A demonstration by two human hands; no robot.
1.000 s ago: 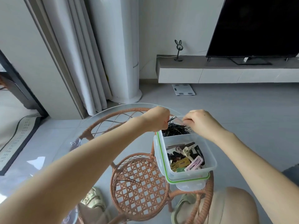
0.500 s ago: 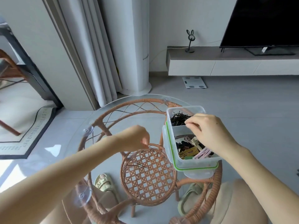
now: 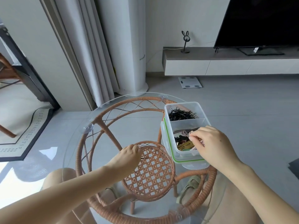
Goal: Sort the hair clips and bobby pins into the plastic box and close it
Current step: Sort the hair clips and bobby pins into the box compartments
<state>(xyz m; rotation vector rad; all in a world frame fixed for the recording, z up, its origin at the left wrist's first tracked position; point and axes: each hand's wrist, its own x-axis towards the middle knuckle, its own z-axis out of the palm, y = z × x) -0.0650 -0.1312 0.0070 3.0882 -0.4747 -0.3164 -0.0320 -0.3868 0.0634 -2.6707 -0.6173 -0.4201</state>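
- Box point(image 3: 166, 139): clear plastic, open, right of centre on the glass table point(image 3: 113, 126), within reach of both hands. It stood on its green-edged lid point(image 3: 196, 165), likely to keep that handy for closing.
- Pins point(image 3: 182, 114): a black heap in the far compartment, above the divider.
- Clips point(image 3: 184, 145): mixed colours, in the near compartment, so the two kinds were kept apart.
- Stray pin point(image 3: 145, 157): single, lying on the glass at centre frame, left of the box. It was the only piece seen outside the box.
- Left hand point(image 3: 129, 155): centre frame, fingers curled, tips at the stray pin's end, evidently to lift it. Whether it was already gripped could not be told.
- Right hand point(image 3: 213, 146): over the box's near end, thumb and forefinger pinched on a pink clip point(image 3: 185, 133) in the near compartment, probably settling it.
- Judgement: sorting nearly finished; lid not yet on.
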